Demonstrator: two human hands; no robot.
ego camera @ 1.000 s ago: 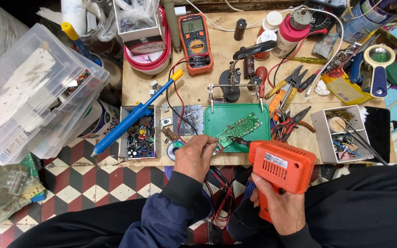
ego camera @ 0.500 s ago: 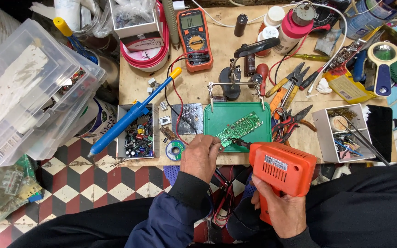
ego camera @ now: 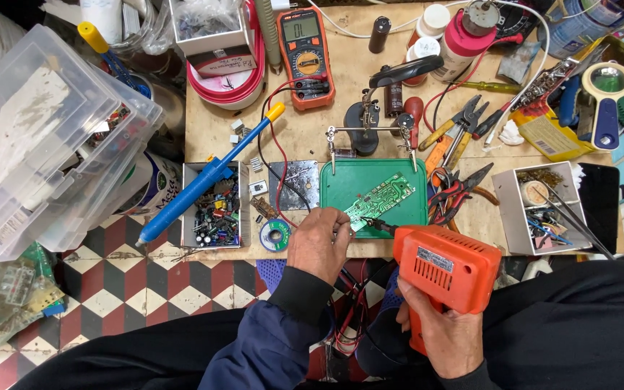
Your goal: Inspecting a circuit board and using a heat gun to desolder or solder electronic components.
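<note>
My right hand (ego camera: 438, 336) grips the handle of an orange soldering gun (ego camera: 448, 269), whose dark tip points left at the near edge of a green circuit board (ego camera: 378, 199). The board lies tilted on a green mat (ego camera: 399, 217) at the front of the wooden bench. My left hand (ego camera: 319, 242) rests at the board's lower left end with its fingers pinched together; whether they pinch the board's corner or something thin I cannot tell. A helping-hands stand (ego camera: 365, 128) with clips rises just behind the mat.
An orange multimeter (ego camera: 306, 54) with red and black leads, a blue desoldering pump (ego camera: 207, 177) across a box of small parts (ego camera: 217, 209), a solder spool (ego camera: 277, 235), pliers and cutters (ego camera: 460, 155), a white parts box (ego camera: 539, 209), a magnifier (ego camera: 607, 97), stacked clear plastic bins (ego camera: 45, 137) at left.
The soldering gun's tip has come closer to the circuit board's near edge. My left hand stays at the board's lower left corner.
</note>
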